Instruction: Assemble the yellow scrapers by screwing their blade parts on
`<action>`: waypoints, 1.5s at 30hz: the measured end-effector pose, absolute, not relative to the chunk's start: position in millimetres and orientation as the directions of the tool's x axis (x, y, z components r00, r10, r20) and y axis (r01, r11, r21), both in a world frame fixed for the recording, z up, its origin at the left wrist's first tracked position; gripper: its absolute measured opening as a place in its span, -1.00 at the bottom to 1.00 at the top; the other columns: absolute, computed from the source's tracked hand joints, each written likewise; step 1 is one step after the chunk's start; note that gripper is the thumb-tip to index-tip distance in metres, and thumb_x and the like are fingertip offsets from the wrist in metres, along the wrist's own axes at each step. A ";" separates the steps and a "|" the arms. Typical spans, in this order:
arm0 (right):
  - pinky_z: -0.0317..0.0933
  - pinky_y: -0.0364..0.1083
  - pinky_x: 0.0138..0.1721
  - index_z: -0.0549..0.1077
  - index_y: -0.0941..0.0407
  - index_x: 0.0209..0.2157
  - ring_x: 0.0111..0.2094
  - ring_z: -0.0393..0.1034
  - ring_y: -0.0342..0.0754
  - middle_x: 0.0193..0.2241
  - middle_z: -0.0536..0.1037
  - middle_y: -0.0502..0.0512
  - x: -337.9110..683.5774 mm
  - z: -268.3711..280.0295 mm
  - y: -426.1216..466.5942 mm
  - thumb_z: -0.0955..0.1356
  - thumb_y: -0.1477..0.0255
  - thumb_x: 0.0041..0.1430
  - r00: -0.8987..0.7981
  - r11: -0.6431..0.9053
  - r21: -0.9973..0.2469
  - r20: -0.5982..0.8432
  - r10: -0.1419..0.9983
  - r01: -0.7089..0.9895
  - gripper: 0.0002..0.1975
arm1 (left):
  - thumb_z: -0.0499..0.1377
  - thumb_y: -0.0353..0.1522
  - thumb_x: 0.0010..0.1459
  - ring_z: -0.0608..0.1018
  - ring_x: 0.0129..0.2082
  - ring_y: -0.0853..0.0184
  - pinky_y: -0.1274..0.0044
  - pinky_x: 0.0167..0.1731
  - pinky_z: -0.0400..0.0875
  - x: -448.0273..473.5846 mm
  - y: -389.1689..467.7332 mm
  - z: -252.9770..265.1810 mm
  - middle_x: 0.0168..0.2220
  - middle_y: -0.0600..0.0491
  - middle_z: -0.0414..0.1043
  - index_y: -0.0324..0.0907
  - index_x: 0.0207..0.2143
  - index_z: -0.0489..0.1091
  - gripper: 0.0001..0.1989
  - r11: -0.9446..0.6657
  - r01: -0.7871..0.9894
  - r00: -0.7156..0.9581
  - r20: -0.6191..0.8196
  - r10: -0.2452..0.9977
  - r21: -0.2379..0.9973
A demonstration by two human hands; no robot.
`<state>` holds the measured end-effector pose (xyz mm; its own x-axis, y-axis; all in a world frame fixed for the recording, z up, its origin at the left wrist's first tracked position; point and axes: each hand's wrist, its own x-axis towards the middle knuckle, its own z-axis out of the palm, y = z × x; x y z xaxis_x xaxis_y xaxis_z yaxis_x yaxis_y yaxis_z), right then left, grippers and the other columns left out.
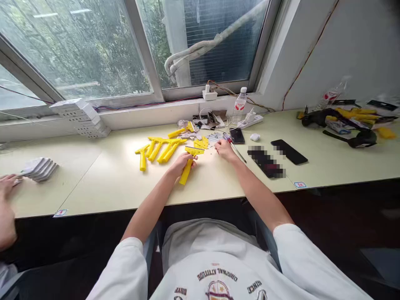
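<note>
My left hand (pixel 181 163) is wrapped around the handle of a yellow scraper (pixel 186 171), its wide head turned up and away from me. My right hand (pixel 224 149) is on the tabletop just to the right, fingers drawn together; whatever they pinch is too small to make out. Beside it lies a screwdriver (pixel 230 141) with a red-and-clear handle, its shaft slanting toward me. Flat yellow plates (pixel 201 143) and a bag or sheet with small metal parts (pixel 214 137) sit between and beyond my hands. Several yellow scraper handles (pixel 161 148) lie to the left.
Another yellow scraper (pixel 181 131) lies farther back. Behind stand a water bottle (pixel 239 104) and a power strip (pixel 251 121). A phone (pixel 237 136) and dark flat objects (pixel 289 151) lie rightward. At left, a co-worker's hand (pixel 6 185) touches a stack of white pieces (pixel 39 168).
</note>
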<state>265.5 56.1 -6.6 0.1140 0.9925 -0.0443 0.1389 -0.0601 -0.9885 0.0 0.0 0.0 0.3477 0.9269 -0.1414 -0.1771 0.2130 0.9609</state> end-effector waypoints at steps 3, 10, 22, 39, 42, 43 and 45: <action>0.11 -0.19 -0.50 0.45 0.10 -0.40 -0.53 0.26 -0.21 -0.51 0.50 -0.04 253.8 -3.0 48.8 0.46 0.60 0.21 -0.044 -0.099 -0.993 -0.096 0.994 -0.064 -0.82 | 0.28 -0.47 0.00 0.56 -0.53 0.39 0.54 -0.57 0.37 0.1 0.6 -0.5 -0.23 -0.01 0.57 -0.19 -0.12 0.40 -0.66 0.227 -0.172 0.328 -0.162 0.931 0.959; 0.34 -0.19 -0.38 0.59 0.15 -0.30 -0.43 0.40 -0.20 -0.41 0.57 0.01 234.8 4.2 34.2 0.55 0.56 0.12 -0.215 -0.188 -0.924 -0.120 0.969 -0.332 -0.87 | 0.28 -0.50 0.04 0.46 -0.55 0.45 0.55 -0.54 0.36 3.0 -5.5 6.0 -0.22 -0.01 0.57 -0.19 -0.16 0.41 -0.72 0.229 -0.196 0.297 -0.164 0.941 0.954; 0.56 -0.03 -0.26 0.67 0.09 -0.10 -0.38 0.61 -0.04 -0.30 0.73 0.08 222.7 -3.7 23.6 0.48 0.39 0.31 -0.057 0.297 -0.943 0.291 0.955 0.151 -0.85 | 0.29 -0.54 0.10 0.46 -0.54 0.44 0.53 -0.52 0.35 6.6 -14.6 19.3 -0.25 -0.01 0.57 -0.22 -0.12 0.44 -0.73 0.245 -0.174 0.291 -0.188 0.938 0.954; 0.32 -0.04 -0.19 0.69 0.07 -0.34 -0.30 0.50 -0.01 -0.31 0.73 0.07 224.3 -0.7 17.9 0.60 0.45 0.16 -0.290 0.442 -0.768 0.340 0.895 0.464 -0.94 | 0.28 -0.47 0.17 0.49 -0.50 0.39 0.53 -0.43 0.37 0.3 -9.9 6.7 -0.37 0.01 0.50 -0.21 -0.23 0.53 -0.90 0.147 0.023 0.394 -0.144 0.908 0.989; 0.31 -0.05 -0.21 0.68 0.07 -0.36 -0.31 0.49 -0.02 -0.32 0.73 0.07 224.3 1.8 16.3 0.60 0.43 0.14 -0.289 0.435 -0.769 0.332 0.898 0.468 -0.93 | 0.27 -0.47 0.15 0.48 -0.50 0.39 0.53 -0.42 0.37 0.1 -11.2 8.8 -0.36 0.01 0.51 -0.22 -0.23 0.53 -0.89 0.148 0.030 0.385 -0.148 0.911 0.989; 0.31 -0.05 -0.21 0.68 0.07 -0.37 -0.31 0.49 -0.02 -0.32 0.73 0.07 224.1 2.3 15.9 0.60 0.42 0.13 -0.287 0.434 -0.768 0.332 0.899 0.472 -0.92 | 0.28 -0.47 0.15 0.49 -0.50 0.40 0.53 -0.41 0.38 0.3 -11.9 9.9 -0.35 0.01 0.51 -0.22 -0.24 0.52 -0.90 0.150 0.032 0.380 -0.151 0.913 0.988; 0.30 -0.05 -0.22 0.68 0.07 -0.37 -0.32 0.49 -0.03 -0.33 0.73 0.07 223.8 2.6 15.3 0.60 0.41 0.12 -0.283 0.432 -0.764 0.332 0.900 0.479 -0.91 | 0.29 -0.47 0.14 0.49 -0.50 0.40 0.54 -0.41 0.38 1.0 -13.4 12.2 -0.35 0.01 0.51 -0.22 -0.25 0.52 -0.91 0.154 0.036 0.372 -0.157 0.915 0.987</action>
